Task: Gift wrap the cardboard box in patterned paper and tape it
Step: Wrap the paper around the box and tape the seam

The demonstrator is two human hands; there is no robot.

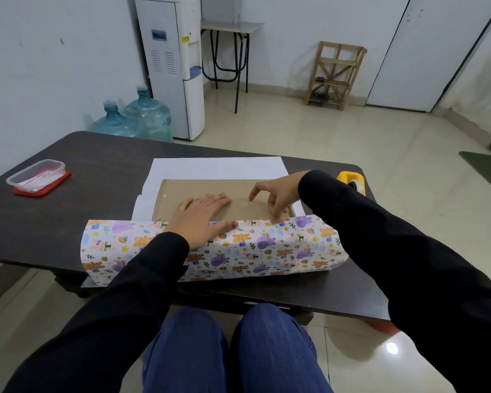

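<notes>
The dark table (68, 222) carries everything; across its middle lies the patterned paper (281, 245), white side up beyond the box and printed side showing where the near part is drawn up over the box's near face, its edge just reaching the top. The cardboard box (210, 188) sits on the sheet, flat and low, most of its brown top uncovered. The left hand (201, 217) lies flat with fingers straight and close together, pressing box top and paper edge alike; the right hand (278, 194) is arched, forefinger touching the cardboard, the other fingertips down on the paper's edge; whether they pinch it or only press cannot be told. A yellow tape dispenser (352, 181) stands just behind the right sleeve; a plastic container (36, 175) on a red lid sits well apart at the far left.

The paper looks thin, light and smooth; it would likely spring back or slide if released, and crease or tear if tugged; it is best held along its free edge. The box seems stiff and light, apt to shift; a flat palm on top should steady it.
</notes>
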